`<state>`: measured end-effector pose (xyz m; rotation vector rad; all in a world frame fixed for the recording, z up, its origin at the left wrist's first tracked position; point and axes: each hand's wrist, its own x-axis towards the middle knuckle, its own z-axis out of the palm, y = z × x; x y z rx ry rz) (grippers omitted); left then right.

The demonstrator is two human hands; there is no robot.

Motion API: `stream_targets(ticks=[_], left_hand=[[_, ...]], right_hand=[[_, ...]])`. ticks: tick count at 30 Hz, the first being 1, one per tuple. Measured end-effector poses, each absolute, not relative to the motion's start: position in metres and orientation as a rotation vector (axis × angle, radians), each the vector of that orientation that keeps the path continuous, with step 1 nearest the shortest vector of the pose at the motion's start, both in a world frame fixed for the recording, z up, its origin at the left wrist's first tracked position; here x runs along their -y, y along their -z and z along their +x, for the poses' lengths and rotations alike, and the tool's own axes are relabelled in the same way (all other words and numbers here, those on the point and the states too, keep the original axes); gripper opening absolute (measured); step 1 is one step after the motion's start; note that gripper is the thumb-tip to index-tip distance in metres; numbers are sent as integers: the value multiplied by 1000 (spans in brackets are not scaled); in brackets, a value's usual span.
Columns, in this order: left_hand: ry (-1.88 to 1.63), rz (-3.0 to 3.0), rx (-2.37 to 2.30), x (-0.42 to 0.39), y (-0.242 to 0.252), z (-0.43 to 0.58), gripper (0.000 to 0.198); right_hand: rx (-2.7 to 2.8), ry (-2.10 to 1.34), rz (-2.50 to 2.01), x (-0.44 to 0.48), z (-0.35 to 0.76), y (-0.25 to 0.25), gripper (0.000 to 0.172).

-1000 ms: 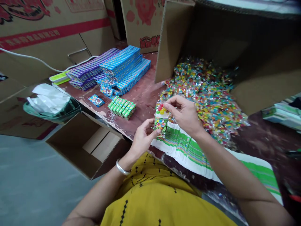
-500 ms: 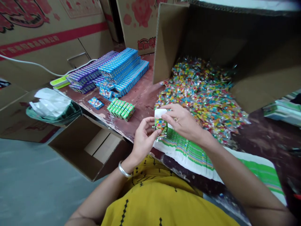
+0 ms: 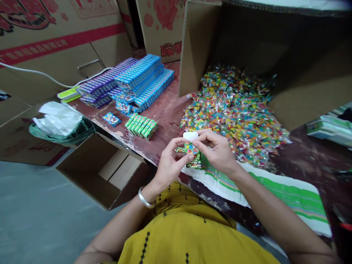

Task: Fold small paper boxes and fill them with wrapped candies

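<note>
Left hand (image 3: 171, 161) has your thumb on the front of a small green printed cardboard box (image 3: 192, 158), fingers behind, clamped. Box sits centre frame, roughly upright, white rounded flap (image 3: 190, 136) up. Right hand (image 3: 217, 150) pinches its upper edge by the flap; your hands meet on the same box. Step in hand looks like working the flap end. Next move likely calls for a firm left hold and light right fingertips, so the thin card doesn't crease. Can't see inside the box.

Surface and room: brown cartons with red print (image 3: 63, 35) upper left; crumpled white sheets (image 3: 59, 117) mid left, above grey floor (image 3: 27, 198); open brown carton (image 3: 82, 170) lower left, below the edge. Then purple boxes (image 3: 104, 82), stacked blue boxes (image 3: 140, 75), a short row of green boxes (image 3: 141, 125) on the scuffed red-brown worktop (image 3: 169, 106). Right of centre, clear packets of multicoloured candy (image 3: 228, 113) heaped at a tipped brown carton (image 3: 308, 99); flat green-and-white cartons (image 3: 291, 198) fanned lower right.
</note>
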<state>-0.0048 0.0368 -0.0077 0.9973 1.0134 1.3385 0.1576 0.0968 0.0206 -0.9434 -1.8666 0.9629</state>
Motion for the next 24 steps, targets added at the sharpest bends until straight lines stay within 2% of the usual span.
stream_targets(ticks=[2, 5, 14, 20, 24], left_hand=[[-1389, 955, -1011, -38, 6, -4, 47], [-1410, 905, -997, -39, 5, -4, 53], [-1385, 1101, -1160, -33, 8, -6, 49], [-1322, 1123, -1120, -29, 3, -7, 58], [-1287, 1112, -1099, -32, 3, -13, 45]], right_hand=[[1761, -1010, -942, -96, 155, -21, 8], [1639, -1121, -913, -97, 153, -22, 24], [1694, -1409, -1031, -114, 161, -33, 29], [1737, -1408, -1053, -118, 164, -34, 29], [1866, -1196, -986, -108, 164, -33, 27]])
